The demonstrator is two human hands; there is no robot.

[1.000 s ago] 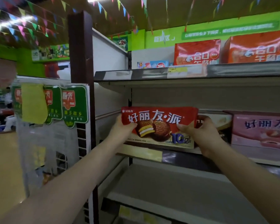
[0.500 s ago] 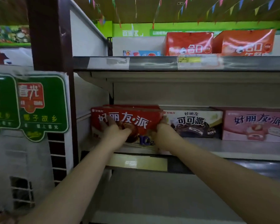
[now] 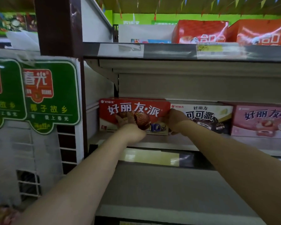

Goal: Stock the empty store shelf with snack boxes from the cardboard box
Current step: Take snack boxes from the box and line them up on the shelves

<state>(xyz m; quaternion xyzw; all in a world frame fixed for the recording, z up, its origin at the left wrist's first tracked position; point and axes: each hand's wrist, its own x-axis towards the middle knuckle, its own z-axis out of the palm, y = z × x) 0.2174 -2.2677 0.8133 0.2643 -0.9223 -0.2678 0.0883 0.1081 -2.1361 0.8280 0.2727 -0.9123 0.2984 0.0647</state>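
Standing upright at the left end of the middle shelf (image 3: 177, 142), the red box (image 3: 135, 116) faced outward, its right edge touching a white-and-black box (image 3: 206, 118); a pink box (image 3: 261, 121) stood just beside that one, further right. A second red box seemed to stand directly behind the first, only its top edge visible. On the top shelf (image 3: 169, 50) sat two large red cartons (image 3: 199, 32), tilted slightly. A dark brown post (image 3: 58, 26) rose at the shelf's left, with green signs (image 3: 50, 95) on the white grille beside it. The lower shelf (image 3: 161, 184) lay beneath the arms.

The left hand (image 3: 130, 125) reached forward with the arm stretched out, palm against the red box's front, fingers (image 3: 120, 118) straight and spread, pressing flat on the printed face. The right hand (image 3: 175, 120) was at the box's right edge, where it met the white-and-black box, fingers curled round that edge, thumb near the lower corner. Both forearms were bare and rose from the bottom of the view towards the shelf
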